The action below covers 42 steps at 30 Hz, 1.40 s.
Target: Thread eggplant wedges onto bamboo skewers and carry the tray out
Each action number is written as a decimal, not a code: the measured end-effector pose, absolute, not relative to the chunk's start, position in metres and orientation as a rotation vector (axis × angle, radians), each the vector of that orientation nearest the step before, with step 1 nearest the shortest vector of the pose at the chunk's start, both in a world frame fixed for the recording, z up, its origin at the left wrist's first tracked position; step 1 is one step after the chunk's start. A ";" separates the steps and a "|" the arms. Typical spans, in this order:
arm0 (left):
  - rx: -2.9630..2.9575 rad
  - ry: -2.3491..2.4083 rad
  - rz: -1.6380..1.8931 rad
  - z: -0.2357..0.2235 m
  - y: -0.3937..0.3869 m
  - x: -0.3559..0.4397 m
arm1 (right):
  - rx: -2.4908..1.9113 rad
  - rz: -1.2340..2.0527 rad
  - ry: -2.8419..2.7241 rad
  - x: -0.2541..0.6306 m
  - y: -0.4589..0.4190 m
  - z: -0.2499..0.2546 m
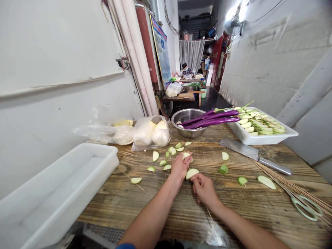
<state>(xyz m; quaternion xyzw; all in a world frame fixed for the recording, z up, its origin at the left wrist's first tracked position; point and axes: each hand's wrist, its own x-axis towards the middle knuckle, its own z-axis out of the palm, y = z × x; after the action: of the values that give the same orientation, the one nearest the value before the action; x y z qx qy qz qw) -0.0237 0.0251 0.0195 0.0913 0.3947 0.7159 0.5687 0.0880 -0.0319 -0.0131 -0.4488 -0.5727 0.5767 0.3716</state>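
Observation:
My left hand point(181, 165) reaches forward over the wooden table, its fingers closed on a pale half-round slice point(186, 155) with green skin, which looks like zucchini. Closer to me, my right hand point(204, 189) is closed around a thin bamboo skewer point(209, 213), whose lower end sticks out below the fist. A second zucchini slice point(192, 173) sits at the skewer's front part, just ahead of the right fingertips. Part of the skewer is hidden by the hands. Several loose zucchini slices point(167, 167) lie around and beyond the left hand.
An open white tray point(100, 150) stands at left. Plastic bags point(140, 133), a steel bowl point(190, 133) with purple eggplants point(215, 122), and a white tray point(261, 139) of slices stand behind. At right lie a cleaver point(240, 148), skewers point(282, 180) and scissors point(307, 207). A person point(187, 71) sits far back.

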 end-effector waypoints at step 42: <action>0.355 0.971 1.470 0.024 0.006 0.007 | -1.030 1.341 -1.359 0.093 -0.010 -0.009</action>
<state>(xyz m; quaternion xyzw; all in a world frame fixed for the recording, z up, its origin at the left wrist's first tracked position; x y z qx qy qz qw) 0.0067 0.0062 0.0243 0.1546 0.4227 0.6402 0.6226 0.0930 -0.0103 -0.0094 -0.4199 -0.5538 0.5466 0.4672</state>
